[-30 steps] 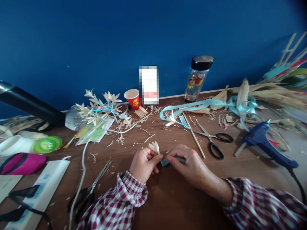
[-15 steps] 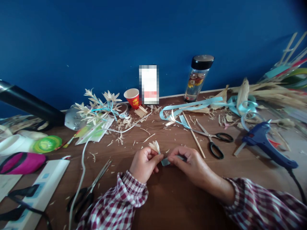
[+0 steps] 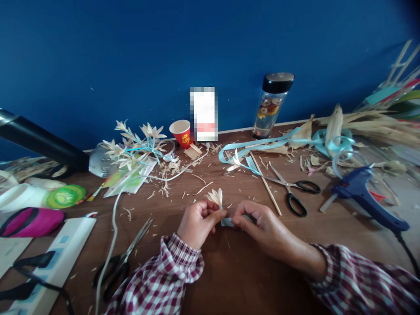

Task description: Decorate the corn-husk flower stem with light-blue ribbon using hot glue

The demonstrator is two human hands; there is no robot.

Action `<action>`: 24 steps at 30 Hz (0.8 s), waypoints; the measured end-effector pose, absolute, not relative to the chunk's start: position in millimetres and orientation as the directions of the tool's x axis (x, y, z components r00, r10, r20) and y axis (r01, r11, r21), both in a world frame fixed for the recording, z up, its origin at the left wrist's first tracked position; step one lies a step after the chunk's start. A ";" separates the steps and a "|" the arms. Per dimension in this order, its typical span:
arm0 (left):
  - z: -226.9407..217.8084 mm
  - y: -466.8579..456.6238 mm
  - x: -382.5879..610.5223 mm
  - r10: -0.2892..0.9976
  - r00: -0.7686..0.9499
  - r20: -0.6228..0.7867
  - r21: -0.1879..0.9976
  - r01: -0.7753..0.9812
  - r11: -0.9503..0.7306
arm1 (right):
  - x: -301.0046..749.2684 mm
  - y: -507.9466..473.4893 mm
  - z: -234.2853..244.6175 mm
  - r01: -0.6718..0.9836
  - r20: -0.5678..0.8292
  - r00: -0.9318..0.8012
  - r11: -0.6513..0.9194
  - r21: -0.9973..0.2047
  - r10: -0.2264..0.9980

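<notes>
Petals of the pale husk flower (image 3: 215, 197) have shifted slightly right and fanned wider since the earlier frames, and the right hand (image 3: 259, 225) has drawn a little farther from the left hand (image 3: 198, 221).

At far left, a magenta pouch (image 3: 36, 222) lies near a white power strip (image 3: 70, 245); black-handled scissors (image 3: 124, 257) lie slightly open beside the left sleeve. Farther back, a spray of husk flowers on blue stems (image 3: 151, 131) sits near a red paper cup (image 3: 181, 133). Centrally, the left hand pinches the flower at its base, blossom upward. Just beside it, the right thumb and fingers grasp a light-blue strip (image 3: 227, 222); whether it joins the flower, I cannot tell. Rightward come a thin stick (image 3: 269, 188), open scissors with black loops (image 3: 288, 186) and a blue glue gun (image 3: 357, 188).
</notes>
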State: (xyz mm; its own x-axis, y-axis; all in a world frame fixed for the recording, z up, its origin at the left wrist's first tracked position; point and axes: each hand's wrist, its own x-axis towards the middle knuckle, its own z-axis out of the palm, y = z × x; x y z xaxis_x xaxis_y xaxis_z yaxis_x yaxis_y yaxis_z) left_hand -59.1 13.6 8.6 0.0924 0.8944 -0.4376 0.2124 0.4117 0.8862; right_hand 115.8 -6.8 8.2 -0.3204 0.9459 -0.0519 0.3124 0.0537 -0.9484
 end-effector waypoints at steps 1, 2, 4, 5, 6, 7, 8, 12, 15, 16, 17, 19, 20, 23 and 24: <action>9.0 13.8 -59.7 0.890 0.092 -0.447 0.882 0.210 0.422 | 116.1 -7.0 8.6 0.303 -0.050 -0.338 0.058 -0.951 0.940; 9.5 14.1 -60.3 0.884 0.098 -0.457 0.878 0.211 0.430 | 116.3 -7.3 9.0 0.291 -0.046 -0.355 0.063 -0.955 0.934; 10.5 15.2 -61.4 0.876 0.123 -0.466 0.874 0.219 0.434 | 116.9 -8.1 9.2 0.261 -0.034 -0.387 0.074 -0.962 0.922; 10.8 16.1 -61.8 0.873 0.141 -0.468 0.873 0.227 0.431 | 117.3 -8.6 9.1 0.250 -0.030 -0.398 0.077 -0.965 0.917; 10.9 17.0 -62.0 0.871 0.155 -0.467 0.873 0.235 0.427 | 117.7 -9.1 8.9 0.242 -0.026 -0.406 0.080 -0.967 0.914; 10.9 18.1 -61.9 0.870 0.162 -0.466 0.873 0.243 0.423 | 118.2 -9.5 8.5 0.236 -0.020 -0.413 0.086 -0.968 0.911; 10.7 19.3 -61.7 0.869 0.161 -0.468 0.870 0.254 0.422 | 118.7 -9.9 8.0 0.232 -0.012 -0.419 0.094 -0.968 0.908; 9.2 22.6 -59.1 0.859 0.121 -0.497 0.847 0.281 0.450 | 120.4 -10.3 6.0 0.239 0.029 -0.432 0.145 -0.960 0.902; 9.5 22.9 -56.5 0.854 0.123 -0.505 0.843 0.283 0.458 | 121.4 -9.2 5.2 0.265 0.051 -0.429 0.180 -0.947 0.902; 10.0 22.8 -55.5 0.854 0.121 -0.506 0.841 0.288 0.458 | 121.8 -8.7 5.1 0.270 0.053 -0.428 0.184 -0.945 0.902; 10.5 22.6 -54.6 0.855 0.115 -0.506 0.839 0.294 0.457 | 122.2 -8.3 4.9 0.273 0.052 -0.428 0.184 -0.944 0.902; 11.1 22.5 -52.9 0.857 0.099 -0.505 0.837 0.299 0.458 | 122.9 -7.8 4.6 0.276 0.047 -0.426 0.180 -0.944 0.904; 11.1 22.6 -52.2 0.859 0.092 -0.504 0.837 0.296 0.460 | 123.2 -7.7 4.5 0.279 0.046 -0.422 0.177 -0.944 0.906; 9.6 23.4 -50.9 0.862 0.088 -0.500 0.842 0.281 0.460 | 123.7 -7.9 4.2 0.294 0.038 -0.398 0.167 -0.941 0.917; 9.0 23.8 -50.8 0.862 0.087 -0.499 0.844 0.277 0.460 | 123.7 -8.2 4.1 0.303 0.034 -0.389 0.163 -0.939 0.921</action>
State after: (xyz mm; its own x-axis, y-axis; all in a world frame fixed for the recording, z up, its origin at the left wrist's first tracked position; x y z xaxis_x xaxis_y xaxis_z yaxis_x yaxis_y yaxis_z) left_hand -50.8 23.8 9.0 0.0871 0.8622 -0.4990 0.2767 0.4603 0.8436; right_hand 123.7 -8.2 4.1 -0.3885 0.9208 0.0345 0.3026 0.1628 -0.9391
